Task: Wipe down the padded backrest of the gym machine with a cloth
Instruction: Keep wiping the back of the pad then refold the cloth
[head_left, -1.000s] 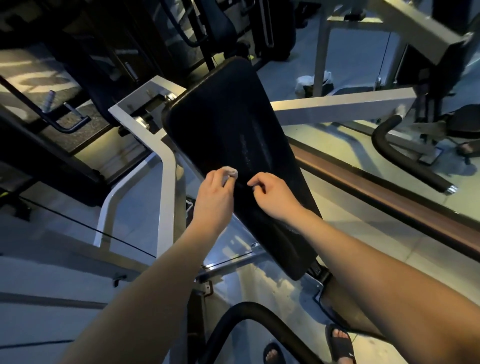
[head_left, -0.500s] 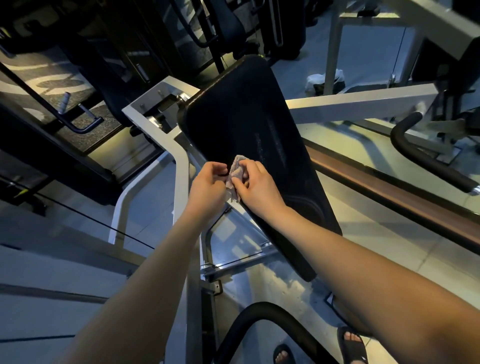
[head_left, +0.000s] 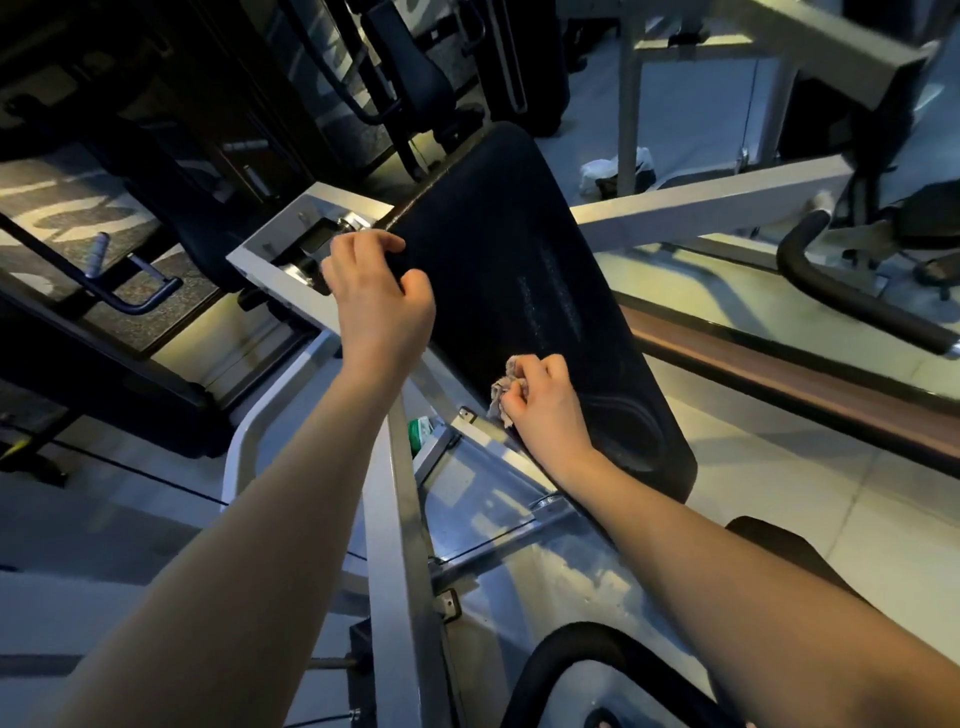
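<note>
The black padded backrest (head_left: 524, 270) tilts across the middle of the view, with faint pale streaks on its surface. My right hand (head_left: 545, 410) is closed on a small crumpled grey cloth (head_left: 506, 387) and presses it against the pad's lower left edge. My left hand (head_left: 379, 296) is higher up, over the pad's upper left edge. Its fingers are loosely curled with nothing in them, and the fingertips touch the pad.
A white steel frame (head_left: 395, 545) runs under the pad and between my forearms. Black curved handles sit at bottom (head_left: 571, 654) and right (head_left: 831, 296). A brown ledge (head_left: 779, 374) crosses on the right. Other dark gym machines (head_left: 405, 67) stand behind.
The cloth passed from my left hand to my right hand. My left hand rose to the pad's upper left edge, and my right hand dropped to the lower left edge with the cloth.
</note>
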